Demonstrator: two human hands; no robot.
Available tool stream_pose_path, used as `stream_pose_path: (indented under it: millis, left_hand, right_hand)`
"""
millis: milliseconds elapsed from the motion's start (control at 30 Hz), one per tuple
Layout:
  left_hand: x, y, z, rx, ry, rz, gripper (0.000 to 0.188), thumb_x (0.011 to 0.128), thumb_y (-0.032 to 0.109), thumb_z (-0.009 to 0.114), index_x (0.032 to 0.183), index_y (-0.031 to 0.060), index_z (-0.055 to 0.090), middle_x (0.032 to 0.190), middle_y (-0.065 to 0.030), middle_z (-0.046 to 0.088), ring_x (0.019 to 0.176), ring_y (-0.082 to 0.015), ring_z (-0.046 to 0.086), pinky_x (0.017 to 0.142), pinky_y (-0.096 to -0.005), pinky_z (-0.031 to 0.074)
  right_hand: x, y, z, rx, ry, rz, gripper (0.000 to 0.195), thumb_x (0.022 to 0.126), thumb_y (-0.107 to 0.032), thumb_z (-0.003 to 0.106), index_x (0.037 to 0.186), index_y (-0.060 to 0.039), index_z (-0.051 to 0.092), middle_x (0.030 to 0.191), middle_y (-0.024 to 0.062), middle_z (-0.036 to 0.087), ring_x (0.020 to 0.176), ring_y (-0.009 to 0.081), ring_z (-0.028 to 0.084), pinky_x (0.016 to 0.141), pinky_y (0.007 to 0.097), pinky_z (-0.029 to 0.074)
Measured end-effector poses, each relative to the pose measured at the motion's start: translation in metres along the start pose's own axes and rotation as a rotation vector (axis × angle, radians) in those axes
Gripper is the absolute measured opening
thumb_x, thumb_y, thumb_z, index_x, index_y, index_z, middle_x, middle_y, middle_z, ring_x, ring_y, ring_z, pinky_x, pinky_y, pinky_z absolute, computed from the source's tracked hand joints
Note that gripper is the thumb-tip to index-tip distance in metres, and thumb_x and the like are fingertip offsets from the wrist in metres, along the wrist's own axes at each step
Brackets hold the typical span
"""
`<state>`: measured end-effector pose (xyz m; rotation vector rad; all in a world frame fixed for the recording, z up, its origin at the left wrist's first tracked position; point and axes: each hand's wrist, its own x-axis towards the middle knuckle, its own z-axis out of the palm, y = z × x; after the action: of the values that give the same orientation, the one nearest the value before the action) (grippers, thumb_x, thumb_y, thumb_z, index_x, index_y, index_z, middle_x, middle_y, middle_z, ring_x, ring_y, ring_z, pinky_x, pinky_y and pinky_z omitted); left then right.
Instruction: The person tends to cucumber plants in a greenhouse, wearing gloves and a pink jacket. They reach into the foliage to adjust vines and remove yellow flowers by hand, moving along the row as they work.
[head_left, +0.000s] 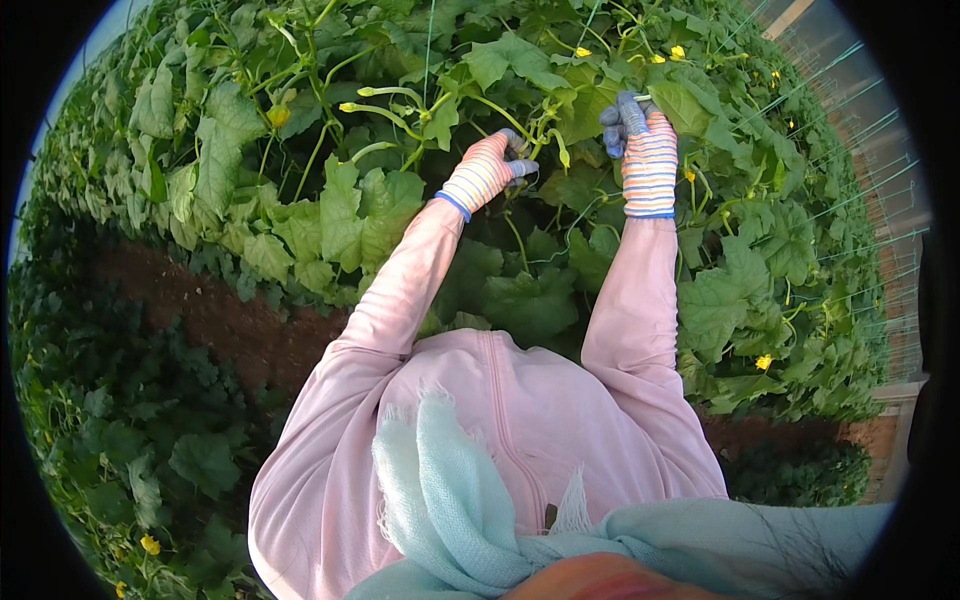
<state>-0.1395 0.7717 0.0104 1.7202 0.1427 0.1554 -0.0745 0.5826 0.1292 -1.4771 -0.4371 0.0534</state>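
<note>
My left hand (495, 163), in a striped knit glove with grey-blue coated fingers, has its thumb and fingers around a green vine stem (536, 148) of a climbing gourd plant. The exact contact is partly hidden by the hand. A small young fruit (562, 150) with a yellowish tip hangs just right of these fingers. Farther right, my right hand (641, 150), gloved alike, pinches a pale leaf stalk (643, 97) between thumb and fingers. A broad green leaf (681, 109) lies against that hand's right side. Slender young fruits (386, 116) with budded tips stick out left of my left hand.
Dense gourd foliage (360, 217) spreads before me and to both sides. Green support strings (430, 52) run up through it, with several more at the right. Yellow flowers (278, 115) dot the leaves. Bare soil (225, 322) forms a path at the left, beside another plant row (135, 450).
</note>
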Motion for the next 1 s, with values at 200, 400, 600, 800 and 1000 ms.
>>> stream_pose_path:
  millis: [200, 400, 600, 800, 1000]
  left_hand:
    - [0.009, -0.003, 0.003, 0.059, 0.02, 0.031, 0.039, 0.076, 0.016, 0.083, 0.103, 0.0014, 0.058, 0.08, -0.006, 0.065, 0.066, -0.0139, 0.06, 0.06, -0.0284, 0.053]
    - [0.003, 0.007, 0.014, 0.133, 0.058, 0.016, 0.037, 0.075, 0.015, 0.081, 0.101, 0.0009, 0.06, 0.081, -0.0093, 0.066, 0.071, -0.0158, 0.063, 0.064, -0.0303, 0.054]
    - [0.0, 0.008, 0.01, 0.125, 0.075, 0.046, 0.036, 0.075, 0.014, 0.08, 0.102, 0.0005, 0.061, 0.083, -0.0102, 0.067, 0.072, -0.0163, 0.063, 0.065, -0.0305, 0.054]
    - [0.008, -0.005, 0.003, -0.136, -0.057, 0.009, 0.026, 0.085, 0.009, 0.072, 0.107, 0.0004, 0.061, 0.09, -0.0078, 0.067, 0.073, -0.015, 0.064, 0.065, -0.0274, 0.055]
    - [0.004, -0.004, -0.008, -0.242, -0.052, -0.019, 0.023, 0.086, -0.002, 0.059, 0.109, -0.001, 0.061, 0.095, -0.0099, 0.068, 0.076, -0.0181, 0.067, 0.067, -0.0283, 0.056]
  right_hand:
    - [-0.024, 0.097, 0.022, -0.368, -0.075, 0.141, 0.064, 0.08, -0.049, 0.074, 0.116, 0.0027, 0.061, 0.094, 0.0136, 0.071, 0.073, 0.0209, 0.063, 0.07, 0.0345, 0.053]
    - [-0.022, 0.09, 0.042, -1.026, 0.184, 0.014, 0.062, 0.081, -0.054, 0.067, 0.102, 0.0043, 0.065, 0.09, 0.0274, 0.067, 0.087, 0.0409, 0.065, 0.076, 0.043, 0.052]
    - [-0.023, 0.076, 0.05, -0.943, 0.162, 0.143, 0.065, 0.083, -0.06, 0.064, 0.072, 0.0037, 0.063, 0.065, 0.0228, 0.062, 0.068, 0.0412, 0.061, 0.066, 0.0457, 0.049]
    - [-0.005, 0.165, 0.007, -0.539, 0.167, -0.213, 0.024, 0.084, -0.02, 0.073, 0.073, 0.0001, 0.064, 0.064, 0.0028, 0.061, 0.053, 0.0114, 0.052, 0.054, 0.0264, 0.045]
    - [-0.013, 0.119, -0.013, -1.123, -0.035, 0.106, 0.047, 0.082, -0.034, 0.061, 0.121, -0.0064, 0.061, 0.097, 0.0186, 0.068, 0.085, 0.0292, 0.065, 0.075, 0.0384, 0.051]
